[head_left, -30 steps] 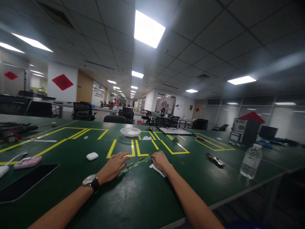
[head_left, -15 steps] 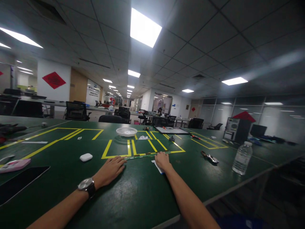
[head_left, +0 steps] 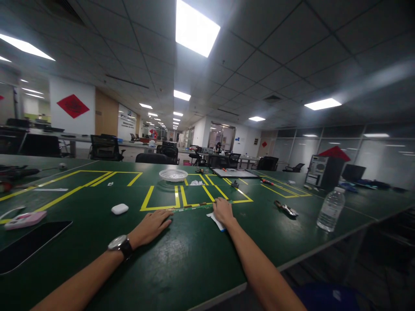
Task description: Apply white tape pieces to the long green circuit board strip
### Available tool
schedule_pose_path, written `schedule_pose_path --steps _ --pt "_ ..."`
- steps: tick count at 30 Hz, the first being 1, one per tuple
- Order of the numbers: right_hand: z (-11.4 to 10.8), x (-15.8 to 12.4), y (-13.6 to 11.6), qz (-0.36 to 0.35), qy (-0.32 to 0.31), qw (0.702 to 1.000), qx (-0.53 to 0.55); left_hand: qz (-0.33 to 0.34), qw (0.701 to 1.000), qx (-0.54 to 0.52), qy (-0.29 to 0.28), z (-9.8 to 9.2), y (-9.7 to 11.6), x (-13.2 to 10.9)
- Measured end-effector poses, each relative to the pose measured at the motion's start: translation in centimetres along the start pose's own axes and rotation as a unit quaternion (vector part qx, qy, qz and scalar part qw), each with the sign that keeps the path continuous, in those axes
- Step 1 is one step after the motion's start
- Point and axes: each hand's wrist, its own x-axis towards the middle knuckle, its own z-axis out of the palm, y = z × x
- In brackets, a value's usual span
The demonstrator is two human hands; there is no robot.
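Note:
A long, thin green strip like a narrow circuit board (head_left: 193,207) lies crosswise on the table along a yellow tape line. At its left end rests my left hand (head_left: 151,226), palm down with fingers stretched out and the tips at the strip. My right hand (head_left: 223,211) is curled over the strip toward its right end, the fingertips hidden behind the knuckles. Partly under the right hand and wrist is a white paper piece (head_left: 214,219) with a blue edge. A wristwatch (head_left: 118,243) is on my left wrist.
The green table (head_left: 168,276) carries yellow tape outlines, a white basket (head_left: 173,175), a white earbud case (head_left: 119,209), a phone (head_left: 35,244) and a pink object (head_left: 26,219). Rightward are a pocket-tool-like object (head_left: 285,209), a water bottle (head_left: 331,210) and a computer case (head_left: 324,172).
The view has tipped slightly downward, so everything sits a little higher in the picture. Both hands and the strip keep nearly the same places on the table.

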Motion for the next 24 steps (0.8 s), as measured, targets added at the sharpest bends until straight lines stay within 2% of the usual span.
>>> schedule_pose_path --steps 3,8,10,13,15,19,22,24 --pt "-0.8 -0.6 0.1 -0.009 0.052 0.999 0.000 0.008 1.000 0.005 -0.004 0.2 -0.2 0.0" --pt "-0.7 -2.5 0.3 -0.022 -0.025 0.999 -0.028 0.008 1.000 0.005 -0.007 0.6 -0.6 0.0" --pt "-0.8 -3.0 0.2 -0.035 -0.036 0.998 -0.033 0.008 1.000 0.007 -0.006 0.4 -0.4 0.0" --pt "-1.6 -3.2 -0.5 -0.108 -0.049 0.993 0.002 0.004 1.000 0.012 -0.008 -0.1 0.1 -0.1" --pt "-2.3 -3.4 -1.2 -0.192 -0.067 0.977 0.066 -0.001 1.000 0.015 -0.006 -0.4 0.5 -0.2" --pt "-2.9 -4.3 -3.2 -0.328 -0.114 0.915 0.208 -0.005 1.000 0.013 -0.001 -0.6 0.8 -0.3" --pt "-2.5 -4.9 -4.3 -0.356 -0.125 0.890 0.255 -0.008 1.000 0.015 -0.005 -0.5 0.8 -0.3" --pt "-2.1 -4.7 -4.6 -0.324 -0.098 0.907 0.250 -0.009 1.000 0.017 -0.009 -0.4 0.8 -0.2"
